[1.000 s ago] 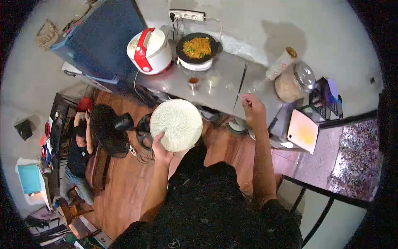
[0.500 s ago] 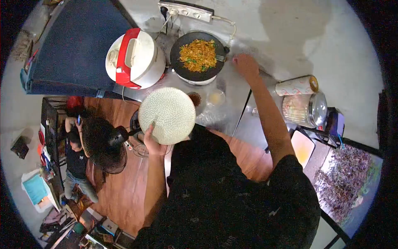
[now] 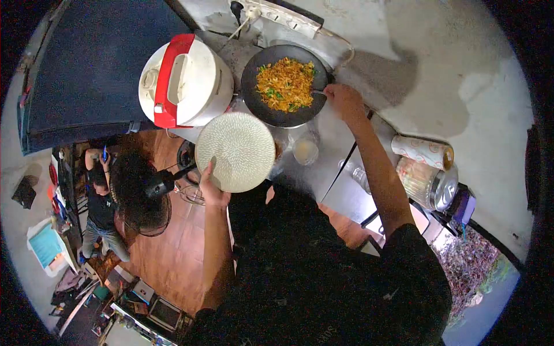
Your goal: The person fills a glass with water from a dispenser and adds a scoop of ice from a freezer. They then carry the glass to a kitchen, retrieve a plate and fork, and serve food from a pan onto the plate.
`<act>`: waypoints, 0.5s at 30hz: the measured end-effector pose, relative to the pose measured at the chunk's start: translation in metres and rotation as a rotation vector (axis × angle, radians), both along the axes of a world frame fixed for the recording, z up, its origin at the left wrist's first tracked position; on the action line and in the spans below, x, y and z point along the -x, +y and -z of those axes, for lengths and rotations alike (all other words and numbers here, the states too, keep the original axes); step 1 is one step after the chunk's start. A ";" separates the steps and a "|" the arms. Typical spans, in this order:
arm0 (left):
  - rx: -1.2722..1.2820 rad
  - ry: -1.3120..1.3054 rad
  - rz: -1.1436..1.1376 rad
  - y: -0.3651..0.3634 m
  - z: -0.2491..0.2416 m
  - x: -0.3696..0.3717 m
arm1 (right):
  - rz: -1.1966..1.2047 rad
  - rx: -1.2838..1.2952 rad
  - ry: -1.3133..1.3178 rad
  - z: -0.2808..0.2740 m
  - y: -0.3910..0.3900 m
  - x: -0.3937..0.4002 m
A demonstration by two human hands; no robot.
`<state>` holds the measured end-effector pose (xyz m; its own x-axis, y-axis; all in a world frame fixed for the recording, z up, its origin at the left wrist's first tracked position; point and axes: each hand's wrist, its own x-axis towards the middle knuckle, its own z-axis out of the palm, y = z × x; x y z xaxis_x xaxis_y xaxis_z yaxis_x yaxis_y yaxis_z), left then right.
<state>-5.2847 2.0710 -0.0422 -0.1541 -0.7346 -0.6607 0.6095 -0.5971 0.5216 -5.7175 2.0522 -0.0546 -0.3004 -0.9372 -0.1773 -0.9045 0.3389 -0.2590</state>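
Note:
My left hand (image 3: pixel 214 187) holds a round, pale, textured plate (image 3: pixel 235 151) by its near edge, thumb on top. The plate hangs in front of the pan and shows nothing on it. My right hand (image 3: pixel 345 102) is closed at the right rim of the dark frying pan (image 3: pixel 254 95), gripping the end of a fork (image 3: pixel 318 92) that reaches into the pan. Its tines are hidden at the food. Orange-brown fried noodles (image 3: pixel 284 85) with green bits lie heaped in the pan.
A white rice cooker (image 3: pixel 210 86) with a red handle stands left of the pan. Small cups (image 3: pixel 305 151) sit below it. At right are a paper roll (image 3: pixel 424 151) and a lidded jar (image 3: pixel 424 181). A fan (image 3: pixel 138 193) and a seated person (image 3: pixel 104 216) are at left.
My right hand has moved down and in to the pan's rim, closing on the fork. The view has shifted slightly; the plate stays in my left hand.

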 end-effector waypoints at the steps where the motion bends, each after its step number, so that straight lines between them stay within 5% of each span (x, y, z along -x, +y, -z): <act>1: -0.027 -0.001 -0.010 -0.003 0.001 0.005 | 0.067 -0.036 -0.044 0.003 -0.003 -0.003; 10: 0.015 0.037 0.047 -0.003 0.005 0.023 | 0.045 0.253 -0.236 0.030 0.000 -0.003; 15: 0.021 0.055 0.040 0.000 0.000 0.026 | 0.084 0.209 -0.241 0.010 0.009 -0.005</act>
